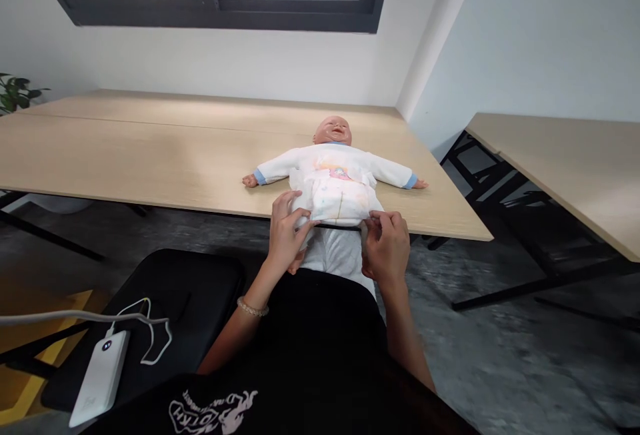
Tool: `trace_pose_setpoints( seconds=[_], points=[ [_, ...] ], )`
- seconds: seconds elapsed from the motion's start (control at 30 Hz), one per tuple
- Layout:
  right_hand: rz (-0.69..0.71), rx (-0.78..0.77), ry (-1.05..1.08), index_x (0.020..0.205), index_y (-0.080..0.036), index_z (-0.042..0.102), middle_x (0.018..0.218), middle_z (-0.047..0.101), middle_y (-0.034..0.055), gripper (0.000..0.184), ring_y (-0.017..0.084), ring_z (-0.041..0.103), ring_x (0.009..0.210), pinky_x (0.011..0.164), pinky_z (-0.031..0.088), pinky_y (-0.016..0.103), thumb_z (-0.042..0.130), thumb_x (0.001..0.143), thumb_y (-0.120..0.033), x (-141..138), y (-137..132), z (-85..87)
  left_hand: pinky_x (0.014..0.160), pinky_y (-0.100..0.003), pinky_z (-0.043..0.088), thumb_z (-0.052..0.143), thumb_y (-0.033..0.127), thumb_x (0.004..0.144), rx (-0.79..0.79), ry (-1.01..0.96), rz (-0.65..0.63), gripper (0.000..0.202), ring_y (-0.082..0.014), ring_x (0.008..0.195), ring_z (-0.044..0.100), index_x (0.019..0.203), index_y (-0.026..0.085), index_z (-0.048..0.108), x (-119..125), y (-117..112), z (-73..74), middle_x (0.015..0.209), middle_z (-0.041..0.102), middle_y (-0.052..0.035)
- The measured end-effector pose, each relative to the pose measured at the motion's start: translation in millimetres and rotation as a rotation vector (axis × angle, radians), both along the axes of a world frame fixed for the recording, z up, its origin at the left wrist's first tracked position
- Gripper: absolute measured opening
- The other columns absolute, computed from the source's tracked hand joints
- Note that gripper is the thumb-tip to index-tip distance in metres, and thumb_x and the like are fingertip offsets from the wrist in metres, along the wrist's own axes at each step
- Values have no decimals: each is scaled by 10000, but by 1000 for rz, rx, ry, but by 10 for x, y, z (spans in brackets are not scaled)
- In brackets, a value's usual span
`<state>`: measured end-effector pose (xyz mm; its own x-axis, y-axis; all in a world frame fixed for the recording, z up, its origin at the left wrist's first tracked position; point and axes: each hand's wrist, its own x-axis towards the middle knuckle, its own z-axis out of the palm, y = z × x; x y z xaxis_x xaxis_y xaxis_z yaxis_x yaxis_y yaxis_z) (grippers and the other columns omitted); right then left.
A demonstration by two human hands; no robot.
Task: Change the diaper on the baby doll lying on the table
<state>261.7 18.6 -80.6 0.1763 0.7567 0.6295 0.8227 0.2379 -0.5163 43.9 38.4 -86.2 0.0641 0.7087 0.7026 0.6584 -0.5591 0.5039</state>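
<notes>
A baby doll [334,155] in a white suit with blue cuffs lies on its back at the near edge of a wooden table [150,155], arms spread, legs hanging over the edge toward my lap. A white diaper [336,200] with small coloured prints lies over its belly. My left hand [286,232] pinches the diaper's lower left edge. My right hand [386,243] pinches its lower right edge. Both hands are closed on the diaper at the table's rim.
A black stool [165,302] at my left carries a white power bank [100,378] with a white cable. A second wooden table [565,162] stands to the right across a gap. A plant [15,92] shows at far left. Window above.
</notes>
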Motion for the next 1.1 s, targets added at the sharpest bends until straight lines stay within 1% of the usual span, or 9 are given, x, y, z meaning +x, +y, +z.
trace_pose_setpoints(
  seconds=[0.1, 0.23, 0.37, 0.43, 0.53, 0.73, 0.83, 0.97, 1.1],
  points=[
    [76, -31, 97, 970, -186, 647, 940, 630, 103, 237, 266, 588, 907, 847, 475, 418, 513, 977, -381, 51, -13, 31, 1101, -508, 452, 696, 376, 925, -9, -21, -10, 200, -307, 1335, 464, 857, 191, 664, -4, -5, -5, 1386, 525, -122],
    [237, -137, 358, 956, -200, 594, 875, 652, 45, 343, 218, 611, 797, 766, 499, 367, 706, 860, -510, 190, -47, 114, 1117, -497, 451, 734, 382, 896, -46, -35, -65, 196, -306, 1342, 474, 908, 197, 672, -34, -33, 26, 1404, 497, -120],
    [357, -174, 252, 905, -206, 625, 931, 674, 65, 415, 242, 618, 883, 827, 493, 396, 698, 848, -610, 215, -65, 153, 1156, -494, 422, 736, 388, 895, -58, -48, -123, 229, -301, 1363, 467, 1014, 204, 669, -55, -41, 57, 1417, 477, -130],
    [331, -145, 187, 932, -199, 651, 958, 674, 86, 482, 254, 606, 893, 845, 487, 418, 648, 859, -675, 157, -61, 135, 1164, -499, 408, 714, 378, 913, -32, -28, -129, 214, -303, 1369, 454, 1015, 197, 660, -44, -21, 61, 1430, 472, -138],
    [205, -94, 195, 956, -179, 670, 945, 661, 95, 589, 242, 586, 829, 813, 487, 415, 590, 855, -754, 38, -51, 83, 1156, -510, 403, 674, 361, 943, 17, 32, -115, 183, -310, 1373, 431, 989, 187, 643, -7, 27, 63, 1424, 489, -143],
    [69, -63, 283, 972, -171, 672, 929, 650, 78, 553, 220, 586, 808, 779, 483, 366, 593, 879, -710, -99, -51, 19, 1110, -500, 435, 638, 337, 967, 74, 114, -28, 150, -309, 1322, 452, 961, 189, 615, 65, 68, 62, 1361, 540, -134],
    [56, -44, 245, 950, -170, 661, 916, 651, 79, 506, 224, 587, 817, 792, 471, 370, 582, 908, -669, -116, -40, 7, 1083, -492, 450, 648, 334, 960, 73, 99, 19, 148, -306, 1275, 466, 939, 191, 613, 96, 57, 38, 1342, 557, -128],
    [96, -18, 121, 860, -179, 651, 842, 640, 74, 488, 237, 577, 812, 808, 440, 387, 475, 989, -616, -128, -12, -9, 1048, -473, 467, 684, 345, 935, 102, 40, 45, 168, -299, 1215, 481, 907, 195, 614, 122, 60, -4, 1308, 584, -117],
    [70, 16, 90, 881, -174, 648, 849, 634, 81, 516, 245, 577, 841, 827, 441, 395, 434, 1003, -627, -157, -9, -33, 1048, -466, 467, 723, 347, 908, 88, 2, 55, 183, -294, 1211, 493, 878, 203, 614, 125, 78, -26, 1298, 596, -106]
  ],
)
